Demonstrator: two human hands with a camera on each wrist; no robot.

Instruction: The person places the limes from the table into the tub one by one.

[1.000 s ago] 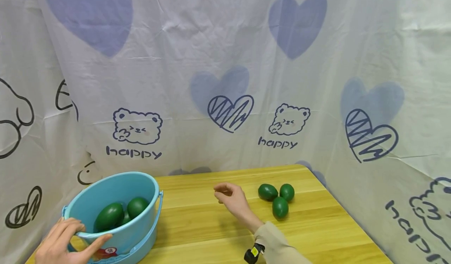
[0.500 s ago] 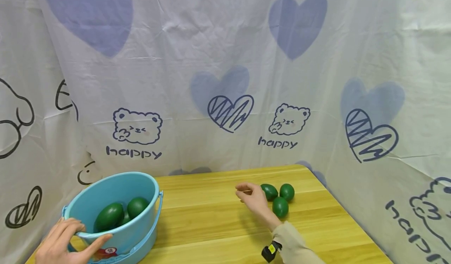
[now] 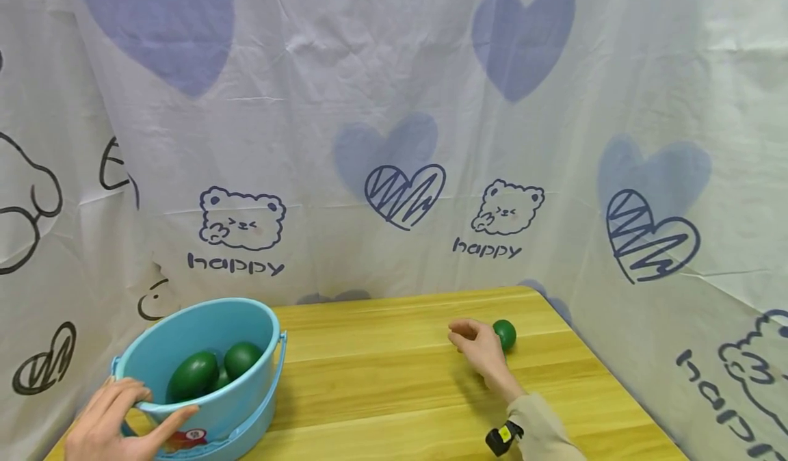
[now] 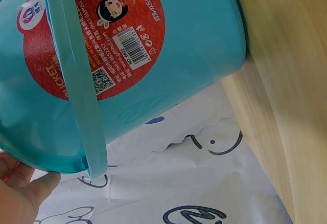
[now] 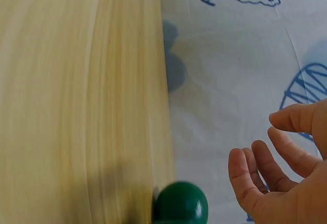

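My left hand grips the near rim of a light blue bucket, thumb outside and fingers over the edge. Two or more dark green avocados lie inside it. The left wrist view shows the bucket's wall, its hanging handle and red label. My right hand hovers low over the table's far right, fingers loosely curled and holding nothing. One green avocado shows just beyond it; in the right wrist view that avocado lies left of the open palm.
The wooden table ends at the far right corner near the avocado. A white cloth printed with hearts and bears hangs behind and along both sides.
My right hand has moved rightward across the table to the avocados and now covers two of the three seen earlier. The left hand and bucket have stayed put.
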